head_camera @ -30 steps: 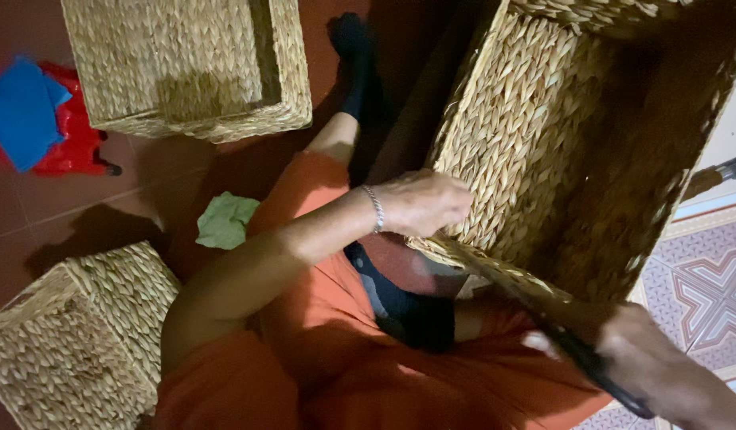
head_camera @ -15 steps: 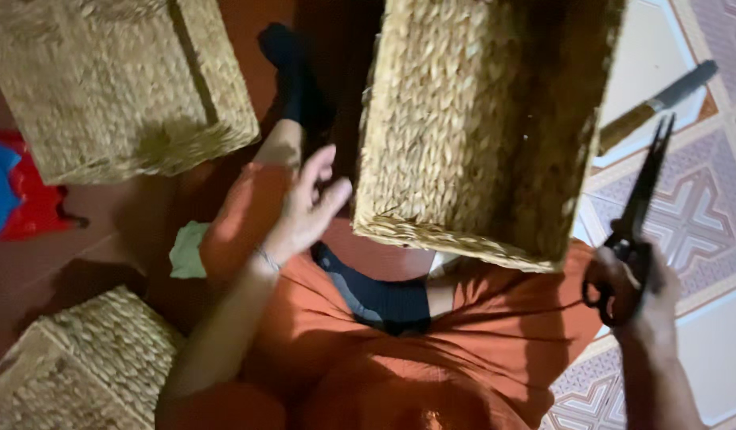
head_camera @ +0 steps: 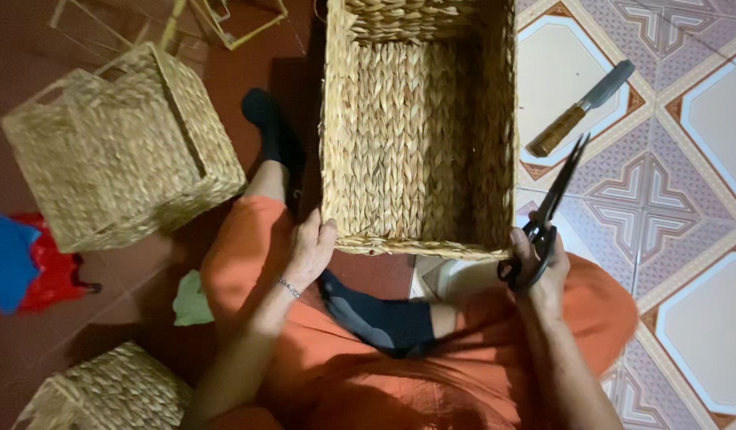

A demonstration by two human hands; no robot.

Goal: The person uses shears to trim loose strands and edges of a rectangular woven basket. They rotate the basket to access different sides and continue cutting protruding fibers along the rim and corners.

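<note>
The woven basket (head_camera: 416,135) sits open side up over the person's lap, its near rim right at the fingertips of both hands. Left hand (head_camera: 311,253) is on the near left corner, fingers curled up against the outer wall, thumb at the rim, gripping it. Right hand (head_camera: 539,267) presses against the near right corner, fingers clenched through the handles of black scissors (head_camera: 553,203); the blades point up and away from the knuckles, running just beside the basket's right wall, and look nearly closed. Beyond the scissor tips, on the patterned tile, lies a knife (head_camera: 581,118) with a wooden handle, apart from the basket. Far off the left hand's side stands a second woven basket (head_camera: 121,151) on its side, with a third basket (head_camera: 117,390) near the left elbow and a green cloth (head_camera: 191,301) between them.
</note>
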